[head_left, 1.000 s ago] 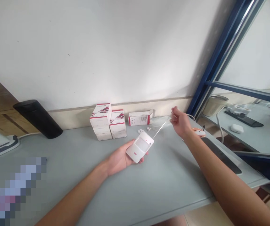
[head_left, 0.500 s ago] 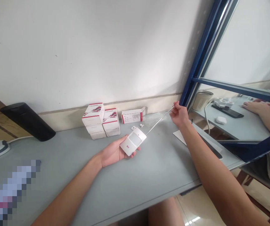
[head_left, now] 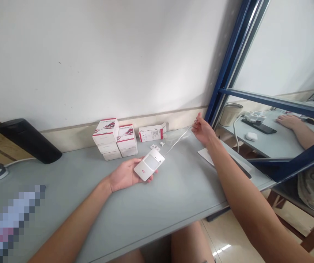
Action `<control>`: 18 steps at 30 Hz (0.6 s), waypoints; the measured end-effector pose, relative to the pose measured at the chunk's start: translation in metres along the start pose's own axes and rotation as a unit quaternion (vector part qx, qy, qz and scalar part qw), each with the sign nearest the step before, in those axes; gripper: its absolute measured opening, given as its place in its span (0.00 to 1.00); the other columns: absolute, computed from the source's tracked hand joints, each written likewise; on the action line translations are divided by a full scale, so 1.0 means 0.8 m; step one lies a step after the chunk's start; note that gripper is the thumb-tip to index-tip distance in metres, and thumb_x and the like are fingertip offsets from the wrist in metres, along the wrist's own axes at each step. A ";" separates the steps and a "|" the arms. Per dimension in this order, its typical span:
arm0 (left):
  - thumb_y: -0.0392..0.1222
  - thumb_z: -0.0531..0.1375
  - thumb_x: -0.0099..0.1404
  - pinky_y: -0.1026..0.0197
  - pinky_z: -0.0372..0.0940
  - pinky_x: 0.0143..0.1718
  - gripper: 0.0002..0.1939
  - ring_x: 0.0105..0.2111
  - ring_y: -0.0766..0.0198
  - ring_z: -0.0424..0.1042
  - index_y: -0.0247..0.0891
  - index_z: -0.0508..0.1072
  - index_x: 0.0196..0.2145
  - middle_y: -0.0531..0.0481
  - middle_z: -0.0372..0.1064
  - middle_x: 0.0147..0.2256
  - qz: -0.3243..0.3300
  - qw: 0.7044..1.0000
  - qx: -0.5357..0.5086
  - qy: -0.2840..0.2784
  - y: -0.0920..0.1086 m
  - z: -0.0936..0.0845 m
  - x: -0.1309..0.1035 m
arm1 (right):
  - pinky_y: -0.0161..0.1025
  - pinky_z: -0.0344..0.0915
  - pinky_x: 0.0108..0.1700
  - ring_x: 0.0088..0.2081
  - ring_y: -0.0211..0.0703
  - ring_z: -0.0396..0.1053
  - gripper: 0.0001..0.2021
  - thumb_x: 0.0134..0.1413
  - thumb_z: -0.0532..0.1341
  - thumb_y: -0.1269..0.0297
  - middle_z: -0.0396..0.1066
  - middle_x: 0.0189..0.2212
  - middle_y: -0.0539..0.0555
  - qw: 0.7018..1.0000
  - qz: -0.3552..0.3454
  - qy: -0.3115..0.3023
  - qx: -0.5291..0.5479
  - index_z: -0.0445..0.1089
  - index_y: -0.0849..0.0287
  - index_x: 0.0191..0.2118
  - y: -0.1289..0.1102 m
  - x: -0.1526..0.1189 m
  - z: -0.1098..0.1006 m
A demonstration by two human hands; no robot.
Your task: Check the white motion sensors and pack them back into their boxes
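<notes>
My left hand [head_left: 126,174] is closed around a white motion detector [head_left: 148,167], with its window side facing up and its body tilted over the table. A thin metal antenna [head_left: 176,141] slants up and right from the detector's upper end. At its far end, the fingers of my right hand [head_left: 204,129] are pinched on the antenna tip. Small white plastic parts [head_left: 155,147] lie just behind the detector. Beside them stands an opened white and red box [head_left: 150,133], lying on its side near the wall.
Several white and red boxes [head_left: 105,133] are stacked by the wall. A clear plastic bag [head_left: 177,136] lies right of them. At left stands a black cylinder [head_left: 29,140]. White paper [head_left: 205,156] is under my right forearm. Beyond a blue frame [head_left: 222,78], another person's hand [head_left: 287,120] rests on a table.
The view has shifted slightly, so most things sit a little further left. My left hand and the detector have moved slightly left. Both hands keep their grips on the detector and antenna.
</notes>
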State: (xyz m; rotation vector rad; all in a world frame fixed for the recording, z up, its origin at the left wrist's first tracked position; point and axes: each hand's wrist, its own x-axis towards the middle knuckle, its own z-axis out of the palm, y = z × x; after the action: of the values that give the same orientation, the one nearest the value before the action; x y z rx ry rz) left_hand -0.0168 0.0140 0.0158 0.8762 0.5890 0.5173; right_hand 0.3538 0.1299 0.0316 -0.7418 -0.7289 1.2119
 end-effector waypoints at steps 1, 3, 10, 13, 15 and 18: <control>0.48 0.52 0.77 0.49 0.65 0.48 0.26 0.43 0.48 0.77 0.29 0.69 0.64 0.28 0.76 0.52 0.000 1.000 0.000 0.000 0.000 0.000 0.000 | 0.32 0.54 0.19 0.20 0.30 0.54 0.28 0.43 0.80 0.43 0.57 0.20 0.41 1.000 0.000 0.000 0.002 0.63 0.53 0.29 0.001 0.001 -0.001; 0.48 0.52 0.76 0.49 0.65 0.49 0.25 0.43 0.48 0.77 0.30 0.69 0.64 0.28 0.76 0.52 0.004 1.000 0.002 0.002 0.000 0.000 0.001 | 0.31 0.53 0.19 0.20 0.29 0.54 0.27 0.43 0.80 0.44 0.58 0.21 0.40 1.000 0.003 -0.001 0.009 0.65 0.53 0.30 0.003 0.001 -0.003; 0.48 0.54 0.76 0.49 0.66 0.48 0.23 0.43 0.48 0.78 0.34 0.70 0.62 0.32 0.77 0.51 0.012 1.000 0.026 0.013 0.000 0.007 -0.002 | 0.31 0.54 0.20 0.21 0.31 0.54 0.24 0.45 0.79 0.45 0.62 0.24 0.42 1.000 0.010 -0.004 0.025 0.71 0.53 0.37 0.004 0.002 -0.005; 0.48 0.54 0.75 0.49 0.66 0.47 0.22 0.42 0.49 0.78 0.36 0.70 0.61 0.34 0.77 0.50 0.013 0.999 0.030 0.017 0.001 0.011 -0.003 | 0.31 0.55 0.21 0.22 0.31 0.54 0.23 0.48 0.79 0.47 0.63 0.26 0.42 0.999 0.013 -0.020 0.023 0.69 0.53 0.37 0.003 0.000 -0.004; 0.48 0.55 0.75 0.49 0.67 0.46 0.21 0.41 0.49 0.78 0.35 0.71 0.59 0.34 0.77 0.49 0.015 0.999 0.032 0.026 0.001 0.014 -0.004 | 0.30 0.56 0.22 0.22 0.31 0.55 0.22 0.50 0.78 0.48 0.63 0.26 0.43 0.999 0.009 -0.026 0.021 0.68 0.53 0.36 0.003 -0.001 -0.003; 0.48 0.57 0.73 0.52 0.67 0.41 0.19 0.38 0.51 0.77 0.36 0.72 0.55 0.34 0.78 0.45 0.019 0.998 0.011 0.062 0.000 0.016 -0.004 | 0.31 0.57 0.22 0.22 0.32 0.55 0.23 0.47 0.79 0.47 0.64 0.27 0.43 1.000 0.002 -0.025 0.017 0.69 0.53 0.36 0.006 -0.004 0.002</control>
State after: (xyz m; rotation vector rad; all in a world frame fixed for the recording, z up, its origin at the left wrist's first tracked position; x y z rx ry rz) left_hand -0.0107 0.0049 0.0232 0.8814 0.6932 0.6032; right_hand 0.3495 0.1282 0.0282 -0.6886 -0.7465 1.2471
